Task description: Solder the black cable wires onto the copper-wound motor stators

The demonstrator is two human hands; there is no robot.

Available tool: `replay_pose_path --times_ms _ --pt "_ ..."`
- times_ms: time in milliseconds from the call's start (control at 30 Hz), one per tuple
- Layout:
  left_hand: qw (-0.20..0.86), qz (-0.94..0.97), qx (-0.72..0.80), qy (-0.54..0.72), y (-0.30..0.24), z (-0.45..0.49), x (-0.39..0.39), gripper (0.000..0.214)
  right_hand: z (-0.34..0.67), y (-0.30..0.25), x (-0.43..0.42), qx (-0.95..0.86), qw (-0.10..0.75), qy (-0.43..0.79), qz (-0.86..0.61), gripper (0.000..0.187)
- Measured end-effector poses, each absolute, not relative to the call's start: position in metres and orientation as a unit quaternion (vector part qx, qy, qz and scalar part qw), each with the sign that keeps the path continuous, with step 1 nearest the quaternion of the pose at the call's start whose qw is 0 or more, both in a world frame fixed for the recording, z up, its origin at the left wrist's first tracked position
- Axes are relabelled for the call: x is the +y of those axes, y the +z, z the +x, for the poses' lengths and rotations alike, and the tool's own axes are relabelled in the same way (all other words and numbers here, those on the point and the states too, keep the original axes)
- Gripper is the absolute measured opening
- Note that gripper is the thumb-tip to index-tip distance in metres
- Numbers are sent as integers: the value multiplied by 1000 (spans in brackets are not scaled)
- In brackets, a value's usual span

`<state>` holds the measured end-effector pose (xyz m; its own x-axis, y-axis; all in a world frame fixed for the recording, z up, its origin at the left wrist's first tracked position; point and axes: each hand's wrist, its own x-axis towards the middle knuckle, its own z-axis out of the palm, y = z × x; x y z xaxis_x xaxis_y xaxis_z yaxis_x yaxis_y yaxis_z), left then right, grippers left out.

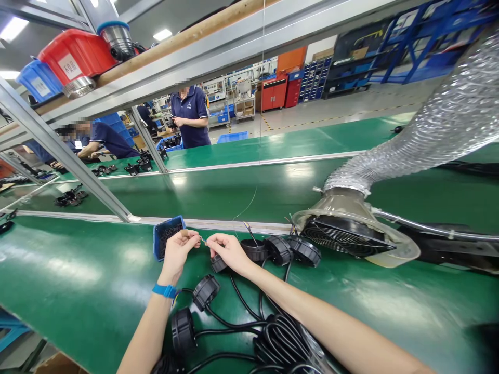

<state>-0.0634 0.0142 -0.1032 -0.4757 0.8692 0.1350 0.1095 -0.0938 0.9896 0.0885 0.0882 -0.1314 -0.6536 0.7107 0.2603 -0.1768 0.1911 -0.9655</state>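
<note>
My left hand (178,250), with a blue band at the wrist, pinches a thin wire (203,240) between thumb and fingertips. My right hand (230,253) is closed on the same thin wire from the other side, its fingertips a short gap away. Beneath the right hand is a round black cap (218,263), partly hidden. Just behind my left hand stands a blue bin (159,240) of small dark pieces. More black caps (206,292) with black cables lie around my hands, some with coloured wire ends (249,231) sticking up.
Coiled black cables (284,340) lie nearest me on the green table (78,280). At right a fume hood with a black fan grille (346,236) hangs on a silver duct (421,124). A metal shelf frame (187,57) crosses above. Co-workers (191,117) are across the line.
</note>
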Motion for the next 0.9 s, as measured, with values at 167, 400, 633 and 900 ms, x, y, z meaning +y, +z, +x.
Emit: replay_pose_path --times_ms 167,400,633,900 --pt "331 397 579 631 -102 -66 13 30 88 -132 88 -671 371 611 -197 27" --pt "329 405 586 620 -103 -66 13 30 89 -132 88 -666 371 617 -197 29" --pt "330 400 579 629 -103 -66 13 30 88 -132 88 -659 370 625 -196 26" --pt "332 401 581 626 -103 -65 12 30 88 -133 88 -653 369 632 -195 25"
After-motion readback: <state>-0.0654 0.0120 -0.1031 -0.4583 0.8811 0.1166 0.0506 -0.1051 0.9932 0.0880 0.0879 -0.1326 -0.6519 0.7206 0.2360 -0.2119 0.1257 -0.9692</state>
